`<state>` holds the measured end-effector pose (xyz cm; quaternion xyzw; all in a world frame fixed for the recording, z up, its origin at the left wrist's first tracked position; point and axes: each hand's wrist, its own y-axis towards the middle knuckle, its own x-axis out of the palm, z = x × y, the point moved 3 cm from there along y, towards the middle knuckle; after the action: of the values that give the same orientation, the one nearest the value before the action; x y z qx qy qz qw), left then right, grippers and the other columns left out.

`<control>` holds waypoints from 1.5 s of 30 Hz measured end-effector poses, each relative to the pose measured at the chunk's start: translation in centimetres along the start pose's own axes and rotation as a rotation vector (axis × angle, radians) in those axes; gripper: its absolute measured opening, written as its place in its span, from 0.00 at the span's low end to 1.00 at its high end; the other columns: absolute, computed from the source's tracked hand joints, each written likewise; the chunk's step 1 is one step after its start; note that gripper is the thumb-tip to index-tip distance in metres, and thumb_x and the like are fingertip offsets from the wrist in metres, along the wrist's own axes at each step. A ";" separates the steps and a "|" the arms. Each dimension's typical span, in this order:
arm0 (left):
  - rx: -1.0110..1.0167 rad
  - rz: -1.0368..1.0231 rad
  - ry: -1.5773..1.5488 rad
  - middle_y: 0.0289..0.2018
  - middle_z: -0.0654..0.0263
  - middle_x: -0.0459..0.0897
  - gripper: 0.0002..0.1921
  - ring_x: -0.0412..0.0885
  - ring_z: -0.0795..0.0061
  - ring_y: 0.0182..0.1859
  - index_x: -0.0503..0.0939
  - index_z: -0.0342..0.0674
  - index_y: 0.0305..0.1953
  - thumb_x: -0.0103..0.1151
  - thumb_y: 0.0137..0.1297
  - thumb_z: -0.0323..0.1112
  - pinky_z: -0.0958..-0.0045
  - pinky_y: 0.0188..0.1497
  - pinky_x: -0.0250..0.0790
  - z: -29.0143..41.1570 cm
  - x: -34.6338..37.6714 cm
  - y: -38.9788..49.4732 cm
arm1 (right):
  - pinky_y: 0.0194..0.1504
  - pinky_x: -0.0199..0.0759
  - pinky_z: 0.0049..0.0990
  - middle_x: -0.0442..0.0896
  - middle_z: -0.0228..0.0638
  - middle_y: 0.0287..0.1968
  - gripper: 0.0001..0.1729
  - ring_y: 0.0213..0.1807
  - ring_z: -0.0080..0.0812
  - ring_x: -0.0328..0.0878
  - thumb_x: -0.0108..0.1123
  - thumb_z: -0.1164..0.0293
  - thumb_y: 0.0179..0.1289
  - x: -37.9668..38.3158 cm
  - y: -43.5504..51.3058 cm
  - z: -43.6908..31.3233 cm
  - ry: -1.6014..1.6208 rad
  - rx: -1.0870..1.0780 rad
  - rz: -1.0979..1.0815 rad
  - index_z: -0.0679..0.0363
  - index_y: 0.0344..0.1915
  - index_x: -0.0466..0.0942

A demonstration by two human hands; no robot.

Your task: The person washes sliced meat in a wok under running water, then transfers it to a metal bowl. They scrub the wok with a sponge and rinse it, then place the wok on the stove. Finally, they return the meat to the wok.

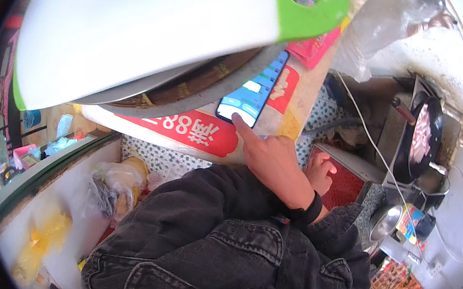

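My right hand [273, 163], with a black band at its wrist, reaches up-left and lays its extended index fingertip on the lower end of a lit smartphone [250, 91]. Its other fingers are bent and it holds nothing. My left hand [320, 172] shows partly behind the right wrist, with loosely bent fingers apart and nothing visible in them. The phone lies on a table with a red printed cover [219, 136]. Beside it, a white cutting board with a green handle [149, 31] rests over a metal pan and a woven basket [204, 85], hiding part of the table.
At right, a black wok [425, 140] holding pale sliced food sits on a stove. A white cable [365, 123] hangs across in front of it. A metal bowl [385, 222] stands lower right. Plastic bags [119, 186] lie at left, and a pink packet [316, 45] is by the board.
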<state>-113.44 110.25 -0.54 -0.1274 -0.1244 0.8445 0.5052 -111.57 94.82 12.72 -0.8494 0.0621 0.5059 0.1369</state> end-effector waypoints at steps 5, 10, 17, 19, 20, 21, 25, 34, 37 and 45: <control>0.002 -0.023 -0.007 0.60 0.56 0.66 0.13 0.65 0.49 0.60 0.78 0.45 0.39 0.54 0.50 0.24 0.56 0.60 0.62 0.0 0.0 -0.1 | 0.21 0.69 0.37 0.74 0.38 0.13 0.28 0.16 0.40 0.76 0.54 0.72 0.60 0.1 -0.1 0.0 -0.005 -0.003 0.027 0.55 0.63 0.69; -0.006 -0.038 0.018 0.58 0.55 0.67 0.13 0.65 0.48 0.60 0.78 0.44 0.38 0.55 0.49 0.24 0.55 0.59 0.62 -0.3 0.0 -0.1 | 0.20 0.67 0.36 0.74 0.36 0.13 0.29 0.15 0.38 0.76 0.54 0.72 0.59 0.3 0.0 0.1 -0.020 -0.006 0.013 0.56 0.63 0.69; 0.399 0.053 -0.039 0.49 0.48 0.73 0.13 0.70 0.47 0.55 0.78 0.42 0.33 0.53 0.43 0.20 0.55 0.59 0.61 -1.3 0.3 0.5 | 0.23 0.71 0.36 0.79 0.38 0.20 0.23 0.22 0.41 0.81 0.57 0.72 0.55 0.0 -1.2 0.1 0.026 -0.080 0.163 0.64 0.52 0.73; 0.273 0.009 -0.083 0.54 0.48 0.69 0.12 0.67 0.48 0.58 0.79 0.43 0.35 0.56 0.47 0.22 0.56 0.62 0.58 -1.7 0.1 0.2 | 0.24 0.71 0.36 0.79 0.39 0.20 0.21 0.23 0.41 0.81 0.57 0.72 0.54 0.0 -1.5 0.3 0.086 -0.049 0.169 0.65 0.50 0.73; 0.213 -0.056 -0.064 0.55 0.49 0.68 0.12 0.66 0.48 0.59 0.79 0.43 0.36 0.57 0.48 0.23 0.56 0.63 0.57 -1.5 0.3 0.0 | 0.24 0.71 0.36 0.79 0.39 0.20 0.20 0.23 0.41 0.81 0.58 0.72 0.54 -0.2 -1.7 0.2 0.138 -0.072 0.211 0.66 0.49 0.74; 0.183 -0.083 -0.044 0.57 0.49 0.66 0.12 0.65 0.48 0.60 0.79 0.43 0.37 0.57 0.49 0.23 0.56 0.63 0.56 -1.6 -0.1 -0.1 | 0.25 0.71 0.36 0.80 0.39 0.20 0.21 0.23 0.42 0.81 0.58 0.72 0.54 -0.1 -1.5 0.2 0.117 -0.052 0.169 0.66 0.49 0.74; 0.177 -0.133 -0.092 0.58 0.50 0.65 0.12 0.63 0.49 0.62 0.80 0.43 0.39 0.57 0.51 0.25 0.56 0.65 0.54 -1.7 -0.9 0.3 | 0.25 0.71 0.37 0.80 0.38 0.20 0.22 0.24 0.42 0.82 0.58 0.72 0.54 0.1 -1.6 0.2 0.109 -0.066 0.146 0.66 0.50 0.75; 0.150 -0.143 0.056 0.58 0.49 0.64 0.14 0.62 0.52 0.63 0.80 0.43 0.41 0.57 0.52 0.23 0.61 0.67 0.53 -4.0 -0.7 1.3 | 0.23 0.69 0.39 0.78 0.41 0.18 0.21 0.23 0.43 0.81 0.54 0.72 0.59 0.3 -2.0 1.3 0.118 -0.127 0.296 0.65 0.54 0.72; 0.137 -0.169 0.046 0.58 0.49 0.65 0.13 0.63 0.52 0.63 0.79 0.42 0.40 0.57 0.51 0.23 0.61 0.67 0.53 -4.7 1.1 1.7 | 0.26 0.71 0.42 0.79 0.43 0.21 0.15 0.24 0.47 0.81 0.55 0.70 0.59 -0.7 -3.3 2.8 0.231 -0.094 0.329 0.63 0.46 0.75; 0.198 -0.346 0.082 0.55 0.54 0.70 0.13 0.65 0.61 0.62 0.78 0.39 0.43 0.56 0.54 0.26 0.64 0.66 0.56 -0.5 8.6 3.6 | 0.38 0.75 0.37 0.82 0.46 0.33 0.18 0.33 0.40 0.81 0.50 0.67 0.64 -4.7 -16.7 16.5 0.773 0.403 0.733 0.61 0.51 0.75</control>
<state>-120.16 116.19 -3.03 -0.0881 -0.0399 0.7473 0.6574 -123.61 115.45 12.22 -0.8528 0.4937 0.1509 0.0793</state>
